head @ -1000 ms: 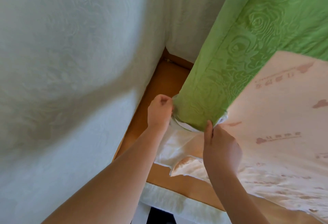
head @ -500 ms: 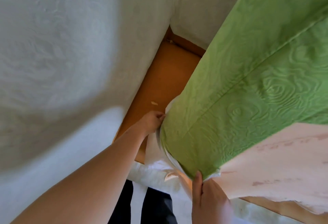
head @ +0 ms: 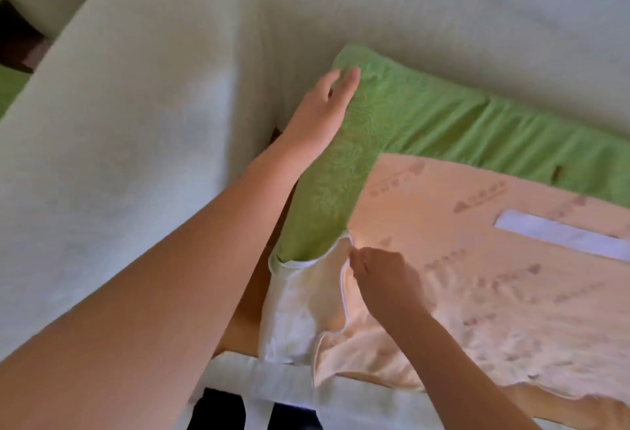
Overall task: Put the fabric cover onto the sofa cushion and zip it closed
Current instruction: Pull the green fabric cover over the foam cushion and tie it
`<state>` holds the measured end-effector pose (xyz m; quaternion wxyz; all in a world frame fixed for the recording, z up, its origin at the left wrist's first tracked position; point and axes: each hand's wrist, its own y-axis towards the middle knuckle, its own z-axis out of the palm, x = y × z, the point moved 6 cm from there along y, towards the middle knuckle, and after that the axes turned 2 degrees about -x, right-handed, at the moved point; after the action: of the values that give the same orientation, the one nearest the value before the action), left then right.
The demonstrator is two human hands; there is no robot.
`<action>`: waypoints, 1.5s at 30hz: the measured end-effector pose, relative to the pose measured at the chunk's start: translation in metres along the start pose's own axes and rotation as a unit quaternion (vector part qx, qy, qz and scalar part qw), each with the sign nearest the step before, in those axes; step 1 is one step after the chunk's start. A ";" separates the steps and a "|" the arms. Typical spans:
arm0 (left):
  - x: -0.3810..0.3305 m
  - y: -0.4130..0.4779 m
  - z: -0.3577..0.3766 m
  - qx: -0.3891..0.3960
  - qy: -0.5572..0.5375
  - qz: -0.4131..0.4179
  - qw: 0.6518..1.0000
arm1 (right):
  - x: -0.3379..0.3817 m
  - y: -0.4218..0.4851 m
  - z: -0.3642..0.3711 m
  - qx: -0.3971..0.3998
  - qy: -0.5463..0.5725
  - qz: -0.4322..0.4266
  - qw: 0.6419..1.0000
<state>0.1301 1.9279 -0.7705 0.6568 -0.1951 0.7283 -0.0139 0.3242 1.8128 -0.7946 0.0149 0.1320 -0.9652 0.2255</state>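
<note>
Left hand (head: 320, 112): fingers straight, flat on fabric cover (head: 426, 115). Right hand (head: 381, 279): fingers pinch cover edge beside sofa cushion (head: 293, 300). Cover likely limp: grip hem.

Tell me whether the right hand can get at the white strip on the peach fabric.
Probably yes: the white strip lies on the peach fabric beside the right hand, only bare fabric between. That hand seems to pinch the cover's open edge, so it must let go first.
</note>
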 end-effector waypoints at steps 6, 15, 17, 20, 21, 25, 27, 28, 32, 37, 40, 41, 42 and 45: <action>-0.072 0.071 0.016 -0.025 0.250 0.070 0.965 | -0.075 0.076 -0.254 -0.421 0.088 -0.001 0.903; -0.081 0.100 0.095 -0.009 0.682 0.082 0.727 | -0.151 0.185 -0.156 -0.259 -0.040 0.030 0.965; -0.088 0.111 0.103 -0.003 0.707 0.061 0.704 | -0.147 0.163 -0.156 -0.323 -0.035 0.023 0.946; -0.075 0.116 0.115 0.048 0.642 0.027 0.765 | -0.154 0.119 -0.156 -0.360 0.013 -0.008 0.933; -0.066 0.109 0.118 0.076 0.611 0.003 0.788 | -0.156 0.102 -0.152 -0.371 0.023 -0.015 0.928; -0.067 0.048 0.123 0.100 0.582 0.003 0.807 | -0.160 0.031 -0.153 -0.379 0.045 -0.013 0.924; -0.081 0.004 0.120 0.073 0.580 0.025 0.811 | -0.161 -0.004 -0.156 -0.363 0.050 -0.015 0.930; -0.089 -0.019 0.118 0.061 0.593 0.039 0.802 | -0.161 -0.022 -0.158 -0.351 0.056 -0.017 0.934; -0.119 -0.123 0.119 0.017 0.633 0.094 0.768 | -0.161 -0.106 -0.161 -0.282 0.066 -0.022 0.957; -0.131 -0.256 0.120 -0.009 0.620 0.123 0.775 | -0.173 -0.221 -0.165 -0.176 0.070 -0.088 0.978; -0.125 -0.309 0.125 -0.030 0.630 0.140 0.764 | -0.197 -0.263 -0.171 -0.129 0.049 -0.129 0.982; -0.125 -0.326 0.127 -0.033 0.634 0.139 0.760 | -0.212 -0.277 -0.175 -0.131 0.035 -0.126 0.983; -0.124 -0.337 0.130 -0.031 0.639 0.139 0.756 | -0.229 -0.284 -0.177 -0.139 0.013 -0.116 0.983; -0.129 -0.373 0.153 -0.004 0.627 0.178 0.759 | -0.305 -0.308 -0.182 -0.102 -0.043 -0.001 0.994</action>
<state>0.3844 1.6581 -0.5658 0.0436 -0.0127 0.9989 -0.0130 0.6929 1.7026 -0.5251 -0.0128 0.1399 -0.9827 0.1204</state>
